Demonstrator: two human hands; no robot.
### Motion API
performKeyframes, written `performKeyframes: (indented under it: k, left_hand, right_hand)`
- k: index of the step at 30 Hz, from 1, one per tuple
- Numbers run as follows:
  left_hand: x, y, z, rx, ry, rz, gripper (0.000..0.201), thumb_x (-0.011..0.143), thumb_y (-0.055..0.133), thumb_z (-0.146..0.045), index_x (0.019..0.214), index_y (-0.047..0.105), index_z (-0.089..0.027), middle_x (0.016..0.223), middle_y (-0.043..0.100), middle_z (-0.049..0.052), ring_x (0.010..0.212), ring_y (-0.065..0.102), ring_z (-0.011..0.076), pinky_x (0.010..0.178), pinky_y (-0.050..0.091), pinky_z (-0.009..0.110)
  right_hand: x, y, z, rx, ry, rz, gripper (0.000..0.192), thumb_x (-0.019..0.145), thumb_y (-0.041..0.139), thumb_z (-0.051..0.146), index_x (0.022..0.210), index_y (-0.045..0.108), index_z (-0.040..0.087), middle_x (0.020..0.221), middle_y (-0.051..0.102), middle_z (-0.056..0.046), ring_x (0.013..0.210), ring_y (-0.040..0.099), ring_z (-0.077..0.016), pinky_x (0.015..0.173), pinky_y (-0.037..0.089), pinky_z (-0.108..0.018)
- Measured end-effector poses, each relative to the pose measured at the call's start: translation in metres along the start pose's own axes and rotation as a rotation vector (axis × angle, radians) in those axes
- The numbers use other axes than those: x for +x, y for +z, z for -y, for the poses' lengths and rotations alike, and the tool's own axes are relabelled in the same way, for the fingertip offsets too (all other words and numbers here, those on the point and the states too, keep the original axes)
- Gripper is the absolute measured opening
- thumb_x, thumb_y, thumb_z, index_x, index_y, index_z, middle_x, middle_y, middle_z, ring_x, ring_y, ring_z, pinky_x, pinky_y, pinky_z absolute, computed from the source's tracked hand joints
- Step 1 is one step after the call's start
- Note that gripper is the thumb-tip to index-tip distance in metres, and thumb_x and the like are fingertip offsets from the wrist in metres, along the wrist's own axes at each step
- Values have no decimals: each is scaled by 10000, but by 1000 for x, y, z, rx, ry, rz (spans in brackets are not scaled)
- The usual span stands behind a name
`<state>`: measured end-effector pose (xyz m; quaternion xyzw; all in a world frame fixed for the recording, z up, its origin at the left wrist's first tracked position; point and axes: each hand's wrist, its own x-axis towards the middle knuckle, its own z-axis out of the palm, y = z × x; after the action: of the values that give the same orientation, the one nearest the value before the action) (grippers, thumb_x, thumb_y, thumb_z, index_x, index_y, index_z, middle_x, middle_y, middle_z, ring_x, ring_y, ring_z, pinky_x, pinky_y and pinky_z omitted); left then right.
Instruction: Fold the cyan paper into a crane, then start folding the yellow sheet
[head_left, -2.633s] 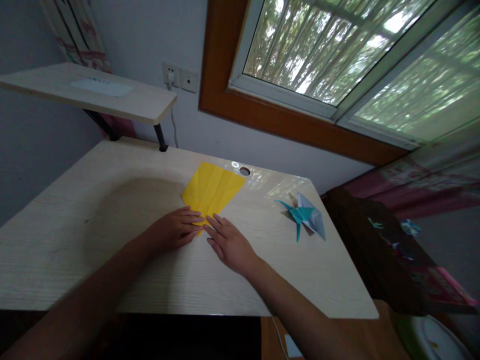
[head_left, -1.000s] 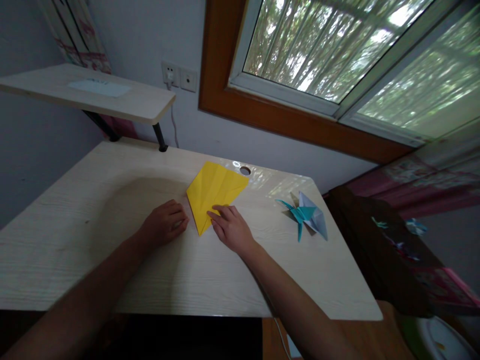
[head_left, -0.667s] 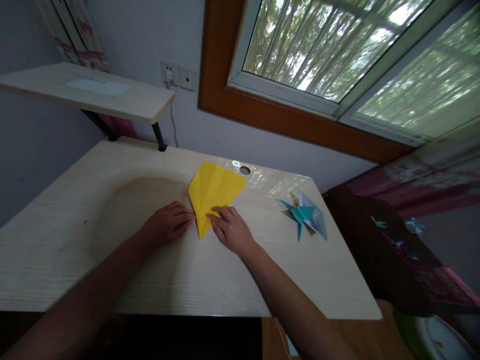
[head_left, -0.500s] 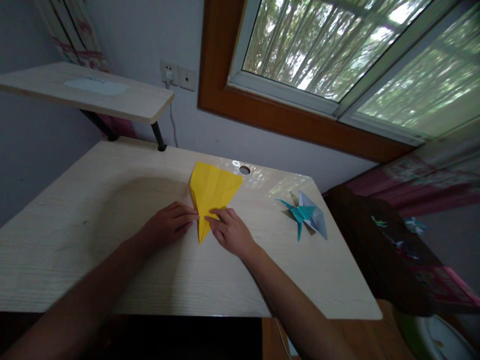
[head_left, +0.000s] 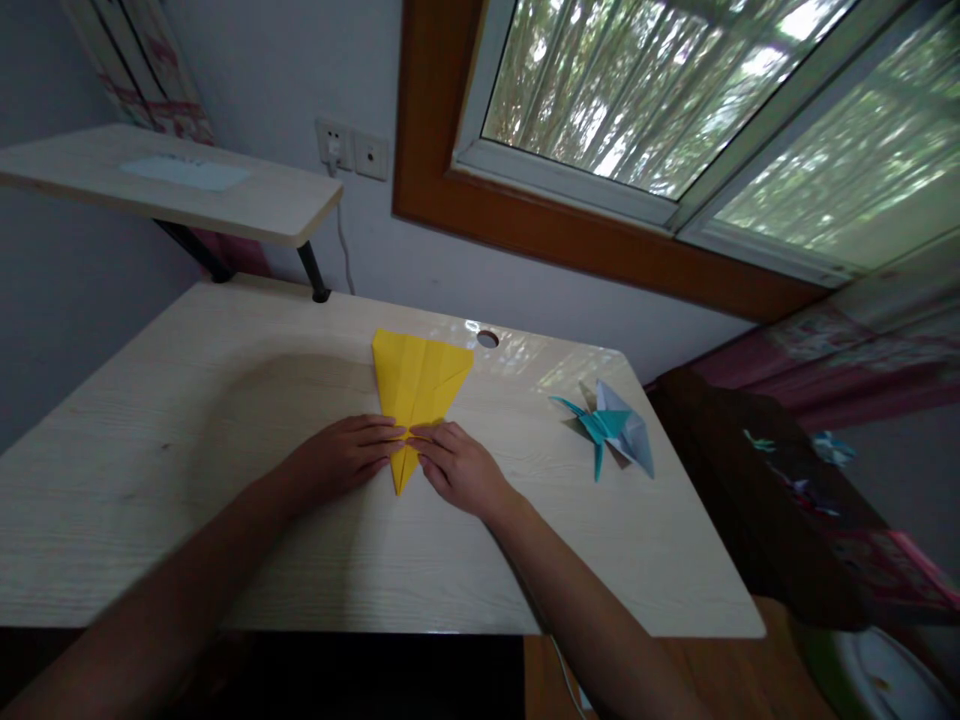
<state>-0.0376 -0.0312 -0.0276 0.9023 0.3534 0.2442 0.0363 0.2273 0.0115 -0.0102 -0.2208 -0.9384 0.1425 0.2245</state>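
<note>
- Head view: yellow paper [head_left: 420,385] lies flat at mid desk [head_left: 187,440], folded to a kite shape, point toward the near edge.
- Left hand [head_left: 346,458] flat, fingers extended, pressing the paper's left near edge.
- Right hand [head_left: 459,467] flat, fingertips on its right near edge, both hands almost touching.
- Blue origami crane [head_left: 611,428] well apart, to the right.

Pale wooden desk [head_left: 187,420] with a small round hole [head_left: 487,339] near the back edge. Raised wooden shelf [head_left: 225,200] on black legs at the left. Grey wall [head_left: 300,80] behind, with two white sockets [head_left: 351,150] and a cord hanging down. Big window [head_left: 675,100] in a brown wooden frame, green trees outside, soft daylight shining on the desk. Patterned curtain [head_left: 142,70] in the left corner. Dark furniture [head_left: 750,480] at the right.
</note>
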Motion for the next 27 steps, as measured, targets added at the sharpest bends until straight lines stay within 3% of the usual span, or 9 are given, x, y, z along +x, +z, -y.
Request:
performKeyframes:
  k: [10,18,23,27]
  left_hand:
    - [-1,1,2,71,-52,40,346,1012,551,-248,1340,658,-271,1425,654,30,1391,531,236,1158,430,469]
    - [0,2,1,80,-138,106,415,1047,467,-326,1443,569,-260,1523,562,48,1445,478,211,1247,253,453]
    - [2,6,14,148,-233,173,491,1074,368,-369,1522,475,-198,1601,451,92,1507,383,218,1264,164,453]
    - [11,0,36,180,-322,238,533,1079,303,-429,1557,419,-224,1633,393,92,1528,341,226,1267,81,506]
  right_hand:
    - [-1,-1,3,-30,-63,15,322,986,559,208,1286,677,223,1257,661,-117,1126,571,-275,989,531,-470]
    - [0,-4,6,2,-53,49,294,1006,576,331,1249,727,262,1264,629,-125,1161,563,-273,1009,497,-478]
    - [-4,-2,7,13,-29,43,299,1011,568,328,1256,727,268,1294,616,-120,1173,567,-263,1031,491,-468]
    - [-6,-2,9,19,-15,39,315,1010,572,334,1289,707,282,1320,608,-115,1178,567,-265,1030,495,-478]
